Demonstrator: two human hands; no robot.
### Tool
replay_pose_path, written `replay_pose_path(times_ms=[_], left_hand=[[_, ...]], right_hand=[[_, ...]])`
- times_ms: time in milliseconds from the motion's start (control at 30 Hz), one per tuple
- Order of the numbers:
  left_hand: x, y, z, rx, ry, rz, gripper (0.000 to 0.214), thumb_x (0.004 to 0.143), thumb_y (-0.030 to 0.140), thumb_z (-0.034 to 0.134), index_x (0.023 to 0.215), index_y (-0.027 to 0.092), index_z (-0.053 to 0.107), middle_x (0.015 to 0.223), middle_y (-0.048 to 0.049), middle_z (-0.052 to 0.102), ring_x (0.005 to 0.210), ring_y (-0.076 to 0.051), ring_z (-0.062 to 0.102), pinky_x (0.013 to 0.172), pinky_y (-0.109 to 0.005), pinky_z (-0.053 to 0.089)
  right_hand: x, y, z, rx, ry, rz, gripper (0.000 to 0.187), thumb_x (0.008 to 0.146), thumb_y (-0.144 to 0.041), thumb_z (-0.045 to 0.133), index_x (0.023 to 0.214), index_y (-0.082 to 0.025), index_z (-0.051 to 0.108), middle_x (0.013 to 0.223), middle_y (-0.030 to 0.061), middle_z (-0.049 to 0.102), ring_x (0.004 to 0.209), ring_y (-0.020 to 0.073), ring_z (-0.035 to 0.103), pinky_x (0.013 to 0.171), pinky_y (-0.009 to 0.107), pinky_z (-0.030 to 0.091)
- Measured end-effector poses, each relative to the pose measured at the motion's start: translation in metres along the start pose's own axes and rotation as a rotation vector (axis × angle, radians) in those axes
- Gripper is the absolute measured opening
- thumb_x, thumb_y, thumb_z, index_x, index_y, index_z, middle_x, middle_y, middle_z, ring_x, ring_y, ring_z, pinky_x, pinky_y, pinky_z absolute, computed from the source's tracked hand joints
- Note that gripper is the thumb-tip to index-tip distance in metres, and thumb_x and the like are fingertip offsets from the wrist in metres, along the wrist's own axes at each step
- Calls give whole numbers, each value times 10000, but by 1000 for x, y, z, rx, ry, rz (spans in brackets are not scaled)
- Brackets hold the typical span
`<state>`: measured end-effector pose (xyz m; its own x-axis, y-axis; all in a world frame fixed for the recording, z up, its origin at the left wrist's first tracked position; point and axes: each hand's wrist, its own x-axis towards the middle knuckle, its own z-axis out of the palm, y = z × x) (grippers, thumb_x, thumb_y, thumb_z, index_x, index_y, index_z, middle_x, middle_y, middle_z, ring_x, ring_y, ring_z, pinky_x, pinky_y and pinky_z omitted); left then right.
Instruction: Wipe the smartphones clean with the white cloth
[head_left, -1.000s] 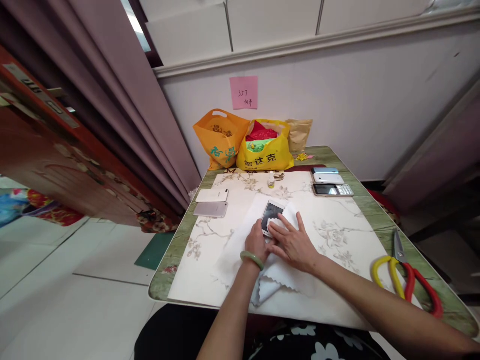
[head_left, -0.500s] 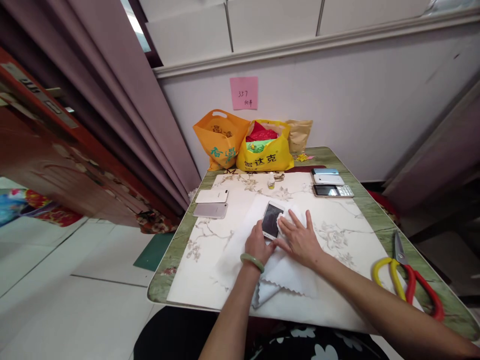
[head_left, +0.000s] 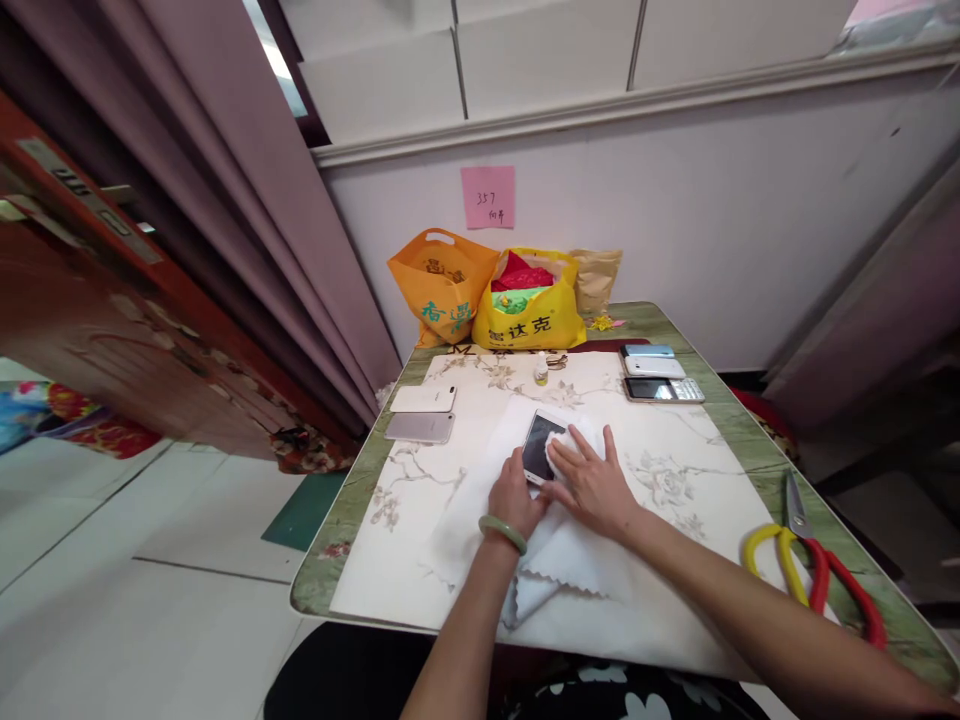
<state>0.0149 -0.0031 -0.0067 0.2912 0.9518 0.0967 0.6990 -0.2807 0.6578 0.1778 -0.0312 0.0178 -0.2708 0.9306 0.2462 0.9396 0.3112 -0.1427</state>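
1. One white phone lies face up near the middle of the worktop, dark screen toward you, tilted slightly from square. It rests on a white cloth, which probably cushions its back and keeps it from sliding.

2. Your left hand is partly closed around the phone's lower left corner, fingers along the side edge and thumb near the bottom edge. This grip appears to anchor the phone and leaves most of the screen accessible.

3. Your right hand is loosely open, fingers spread. Its fingertips lie over a small white wad on the right part of the screen, apparently to spread the pressure. Whether the wad is also pinched from beneath cannot be told.

4. Beyond the phone stands a small bottle, upright and clear of both hands.

5. To your left, a cream phone and a silver phone lie face down side by side, likely grouped for order.

6. To your far right, a keypad phone lies in a row with two others, well apart from your hands.

7. Scissors lie at the right edge, outside your hand space.
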Motion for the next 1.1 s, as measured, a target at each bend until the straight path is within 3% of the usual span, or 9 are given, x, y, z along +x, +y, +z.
replay_pose_path(times_ms=[100, 167, 300, 400, 567, 667, 867, 967, 1100], left_hand=[[0, -3, 1, 6, 7, -18, 632, 758, 322, 636, 1316, 219, 359, 1143, -97, 576, 969, -240, 600, 786, -340, 473], [1, -3, 2, 12, 10, -16, 610, 750, 306, 637, 1296, 227, 378, 1126, -89, 584, 959, -237, 604, 772, -331, 475], [1, 2, 1, 36, 30, 2, 608, 728, 364, 669, 1256, 208, 411, 1080, -86, 591, 1000, -260, 590, 805, -351, 474], [1, 3, 0, 31, 20, -2, 635, 722, 384, 680, 1265, 208, 405, 1086, -84, 587, 1017, -259, 584, 821, -356, 473], [1, -1, 1, 9, 2, -29, 654, 741, 335, 652, 1314, 199, 366, 1146, -109, 573, 984, -245, 598, 804, -348, 477], [2, -2, 2, 4, 6, -23, 582, 744, 297, 630, 1273, 207, 403, 1104, -94, 586, 943, -236, 603, 781, -340, 480], [2, 1, 2, 24, 29, -4, 636, 716, 390, 677, 1261, 197, 412, 1068, -92, 588, 1000, -260, 584, 795, -345, 476], [1, 0, 1, 13, 14, -4, 611, 727, 379, 670, 1257, 208, 418, 1073, -87, 586, 975, -250, 589, 786, -341, 474], [0, -1, 0, 6, 1, -35, 629, 741, 315, 640, 1301, 202, 378, 1100, -96, 578, 910, -231, 602, 760, -333, 473]], right_hand=[[-9, -10, 2, 35, -14, -89, 594, 950, -582, 305, 1423, -244, 424, 1420, 50, 494, 1426, 322, 205, 1114, 636, -104], [1, -9, 6, 42, -29, -88, 602, 950, -581, 297, 1452, -258, 373, 1443, 47, 465, 1429, 318, 199, 1111, 640, -101], [31, 8, 13, 8, -37, 88, 629, 955, -594, 237, 1462, -238, 345, 1484, 57, 403, 1425, 317, 211, 1086, 674, -100], [26, 13, 9, -23, -10, 149, 652, 951, -607, 237, 1428, -197, 408, 1454, 80, 448, 1418, 329, 224, 1082, 674, -111], [-13, -10, 1, 11, -6, -40, 622, 950, -594, 277, 1406, -207, 450, 1431, 65, 480, 1428, 316, 199, 1112, 624, -127], [-4, -14, 5, 38, -25, -82, 602, 952, -587, 276, 1438, -254, 396, 1457, 38, 445, 1436, 302, 182, 1112, 626, -121], [35, 13, 15, 18, -27, 164, 635, 955, -599, 230, 1448, -224, 372, 1481, 58, 407, 1423, 322, 212, 1078, 681, -106], [16, 9, 10, 1, -10, 136, 647, 953, -606, 238, 1418, -198, 424, 1456, 64, 445, 1426, 326, 199, 1091, 662, -115], [-14, -12, 2, 50, -24, -58, 620, 953, -603, 255, 1412, -230, 440, 1447, 36, 458, 1439, 300, 168, 1111, 619, -139]])
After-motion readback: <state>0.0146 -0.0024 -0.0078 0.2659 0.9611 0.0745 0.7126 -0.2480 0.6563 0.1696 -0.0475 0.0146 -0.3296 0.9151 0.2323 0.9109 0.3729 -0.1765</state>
